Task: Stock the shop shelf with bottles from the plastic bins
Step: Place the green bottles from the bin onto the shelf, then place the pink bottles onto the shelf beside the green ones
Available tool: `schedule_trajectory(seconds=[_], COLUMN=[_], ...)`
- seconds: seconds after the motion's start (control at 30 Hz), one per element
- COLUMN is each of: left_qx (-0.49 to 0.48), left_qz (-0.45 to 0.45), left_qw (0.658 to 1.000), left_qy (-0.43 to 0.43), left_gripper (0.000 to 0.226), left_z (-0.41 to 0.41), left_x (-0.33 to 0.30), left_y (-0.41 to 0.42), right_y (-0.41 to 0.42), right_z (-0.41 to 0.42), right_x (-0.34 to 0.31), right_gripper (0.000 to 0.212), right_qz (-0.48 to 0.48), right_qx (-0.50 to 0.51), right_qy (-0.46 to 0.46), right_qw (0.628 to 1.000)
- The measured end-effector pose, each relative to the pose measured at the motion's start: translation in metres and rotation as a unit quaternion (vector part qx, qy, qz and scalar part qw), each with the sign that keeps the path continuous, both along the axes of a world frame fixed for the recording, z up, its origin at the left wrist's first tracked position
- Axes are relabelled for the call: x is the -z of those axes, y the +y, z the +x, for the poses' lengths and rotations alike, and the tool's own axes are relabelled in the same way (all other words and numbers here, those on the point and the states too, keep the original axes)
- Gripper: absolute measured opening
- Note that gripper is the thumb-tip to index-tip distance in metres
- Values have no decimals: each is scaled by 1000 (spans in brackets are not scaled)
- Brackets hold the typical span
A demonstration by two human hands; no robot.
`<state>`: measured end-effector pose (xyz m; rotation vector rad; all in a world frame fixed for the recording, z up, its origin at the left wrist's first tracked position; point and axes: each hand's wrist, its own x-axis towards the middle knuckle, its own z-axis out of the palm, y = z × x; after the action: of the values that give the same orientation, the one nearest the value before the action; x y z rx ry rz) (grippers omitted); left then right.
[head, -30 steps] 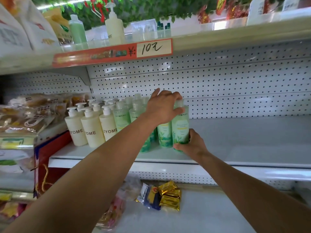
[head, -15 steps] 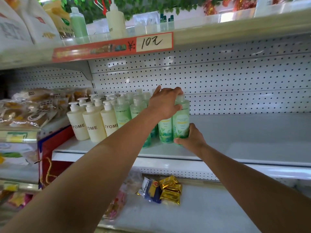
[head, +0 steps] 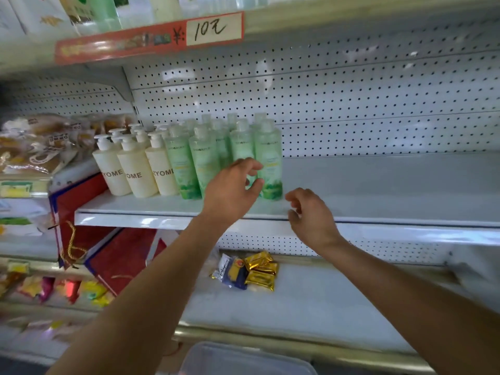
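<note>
Hovering loosely curled, seemingly holding nothing, left hand (head: 230, 190) and right hand (head: 311, 215) front translucent green bottles (head: 267, 161) on the smooth shelf (head: 378, 185).

Was a shop, plainly. Stood on white metal shelving (head: 173, 212) backed by perforated pegboard panels (head: 351, 98), with a red price strip (head: 148, 39) on the upper shelf edge reading "¥: 10" (handwritten on a white slip). Held matching rows of green bottles (head: 267, 161) and cream pump bottles (head: 136, 171), bagged bread (head: 38, 147) at left, gold snack packets (head: 261, 269) below.
</note>
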<state>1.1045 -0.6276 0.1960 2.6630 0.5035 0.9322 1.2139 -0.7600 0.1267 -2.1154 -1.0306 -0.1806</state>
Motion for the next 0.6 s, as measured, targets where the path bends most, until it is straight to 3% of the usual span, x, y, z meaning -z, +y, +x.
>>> schedule_trajectory(seconds=[0.2,0.4,0.6], left_qx=[-45,-42,-67], left_qz=[-123,-251,-425], left_qw=[988,952,874], left_qy=[79,171,227], left_gripper=[18,16,21], left_z=[-39,-75,-103], left_x=[79,180,297], left_y=[-20,-26,-32], right_y=[-30,-42,-50], right_z=[-33,-69,-103], right_x=[40,127,237], right_gripper=[25,24,30], right_qz=[6,-104,-251], right_qx=[-40,-62,-61], right_qy=[-27,87,232], right_qw=[999,989,938])
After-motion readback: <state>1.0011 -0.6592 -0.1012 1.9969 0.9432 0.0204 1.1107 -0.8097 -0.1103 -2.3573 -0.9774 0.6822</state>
